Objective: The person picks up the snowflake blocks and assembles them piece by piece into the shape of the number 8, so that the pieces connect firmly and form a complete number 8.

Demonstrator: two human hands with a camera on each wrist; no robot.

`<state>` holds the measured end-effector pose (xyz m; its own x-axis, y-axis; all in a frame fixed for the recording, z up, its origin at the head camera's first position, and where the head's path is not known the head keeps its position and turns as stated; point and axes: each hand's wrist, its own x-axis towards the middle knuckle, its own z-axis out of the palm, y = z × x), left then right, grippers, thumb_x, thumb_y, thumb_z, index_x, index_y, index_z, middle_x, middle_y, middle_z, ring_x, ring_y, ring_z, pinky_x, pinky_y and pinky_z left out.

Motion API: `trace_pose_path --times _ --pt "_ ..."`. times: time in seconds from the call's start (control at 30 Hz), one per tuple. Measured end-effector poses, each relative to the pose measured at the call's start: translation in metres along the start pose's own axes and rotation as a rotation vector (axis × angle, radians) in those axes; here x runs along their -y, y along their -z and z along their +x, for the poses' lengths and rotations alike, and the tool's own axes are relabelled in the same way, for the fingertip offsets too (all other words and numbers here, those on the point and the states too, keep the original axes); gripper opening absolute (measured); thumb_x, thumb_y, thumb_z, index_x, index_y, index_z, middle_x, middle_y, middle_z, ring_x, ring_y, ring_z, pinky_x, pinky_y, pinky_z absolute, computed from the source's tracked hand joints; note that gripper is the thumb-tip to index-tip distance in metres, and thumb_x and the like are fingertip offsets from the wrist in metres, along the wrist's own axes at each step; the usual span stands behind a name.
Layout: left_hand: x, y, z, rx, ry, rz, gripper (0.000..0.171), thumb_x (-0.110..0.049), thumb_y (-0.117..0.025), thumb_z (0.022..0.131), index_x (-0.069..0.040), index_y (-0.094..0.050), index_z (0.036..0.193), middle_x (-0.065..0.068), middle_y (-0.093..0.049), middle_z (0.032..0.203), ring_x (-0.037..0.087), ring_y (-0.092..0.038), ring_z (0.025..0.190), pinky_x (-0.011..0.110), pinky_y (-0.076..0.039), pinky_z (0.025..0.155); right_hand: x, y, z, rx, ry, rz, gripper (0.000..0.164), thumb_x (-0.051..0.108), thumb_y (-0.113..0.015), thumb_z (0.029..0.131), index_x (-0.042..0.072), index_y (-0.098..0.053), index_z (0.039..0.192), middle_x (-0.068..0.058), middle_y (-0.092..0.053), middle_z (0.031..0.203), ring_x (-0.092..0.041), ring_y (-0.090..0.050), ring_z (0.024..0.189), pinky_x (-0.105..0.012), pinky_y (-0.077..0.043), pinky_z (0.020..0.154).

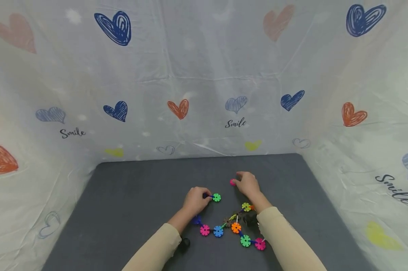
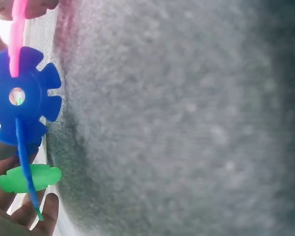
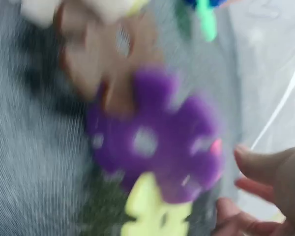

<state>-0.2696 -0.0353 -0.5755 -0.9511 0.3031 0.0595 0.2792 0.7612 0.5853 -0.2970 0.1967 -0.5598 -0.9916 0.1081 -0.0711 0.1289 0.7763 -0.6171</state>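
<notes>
My left hand (image 1: pixel 195 200) pinches a dark blue piece, with a green notched disc (image 1: pixel 216 197) beyond its fingertips. Up close in the left wrist view, a blue flower-shaped disc (image 2: pixel 34 93), a pink disc (image 2: pixel 17 39) and the green disc appear joined edge to edge, fingers behind them. Farther up the table, my right hand (image 1: pixel 248 183) holds a small pink disc (image 1: pixel 232 182) at its thumb tip. Below the hands lies a linked chain with pink (image 1: pixel 205 230), light blue (image 1: pixel 218 231) and orange (image 1: pixel 236 227) discs.
Purple (image 3: pixel 152 140), brown (image 3: pixel 137 44) and pale yellow (image 3: pixel 157 211) discs show large and blurred in the right wrist view. The chain's right end passes close to my right forearm. A grey table (image 1: pixel 129 210) meets heart-printed white curtains (image 1: pixel 204 56) at the back and sides.
</notes>
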Motion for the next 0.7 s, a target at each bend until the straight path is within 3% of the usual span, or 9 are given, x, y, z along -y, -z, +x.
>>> trace_pose_path --times 0.1,0.2,0.33,0.53,0.7 --pt "-0.001 0.003 0.000 0.047 -0.009 0.002 0.022 -0.019 -0.079 0.088 -0.018 -0.077 0.110 0.003 -0.074 0.108 0.025 -0.068 0.106 0.046 -0.054 0.090 -0.006 -0.003 0.007 0.051 -0.013 -0.034 0.042 0.021 -0.077 0.091 0.008 -0.068 0.130 -0.020 -0.062 0.134 -0.041 -0.055 0.127 -0.055 -0.046 0.104" --pt "-0.002 0.005 0.002 0.104 -0.047 0.007 0.042 -0.024 -0.081 0.086 -0.017 -0.071 0.126 0.003 -0.072 0.114 0.025 -0.065 0.109 0.048 -0.052 0.094 -0.006 -0.003 0.008 0.057 -0.035 -0.020 0.029 0.017 -0.081 0.087 0.008 -0.073 0.113 -0.015 -0.069 0.112 -0.034 -0.064 0.104 -0.047 -0.053 0.088" --pt "0.000 0.002 0.004 0.146 -0.079 0.055 0.049 -0.033 -0.082 0.085 -0.021 -0.070 0.130 0.002 -0.069 0.114 0.024 -0.063 0.108 0.049 -0.048 0.096 0.004 0.002 -0.005 0.061 -0.002 -0.007 0.019 0.020 -0.082 0.085 0.011 -0.066 0.090 -0.003 -0.064 0.084 -0.022 -0.055 0.074 -0.035 -0.045 0.065" --pt "0.001 0.001 0.006 0.083 -0.059 0.092 0.036 -0.037 -0.077 0.088 -0.025 -0.075 0.122 -0.001 -0.073 0.115 0.023 -0.063 0.102 0.046 -0.049 0.093 0.027 0.000 -0.046 0.036 0.125 -0.067 0.015 0.032 -0.083 0.084 0.019 -0.075 0.082 0.007 -0.067 0.074 -0.012 -0.054 0.061 -0.030 -0.043 0.053" --pt "0.002 0.001 0.005 0.020 -0.062 0.092 0.035 -0.041 -0.076 0.088 -0.028 -0.075 0.121 -0.002 -0.071 0.099 0.015 -0.056 0.080 0.035 -0.048 0.076 0.036 -0.013 -0.068 0.007 0.186 -0.062 0.011 0.023 -0.079 0.088 0.012 -0.081 0.084 0.001 -0.072 0.074 -0.008 -0.054 0.055 -0.026 -0.045 0.050"
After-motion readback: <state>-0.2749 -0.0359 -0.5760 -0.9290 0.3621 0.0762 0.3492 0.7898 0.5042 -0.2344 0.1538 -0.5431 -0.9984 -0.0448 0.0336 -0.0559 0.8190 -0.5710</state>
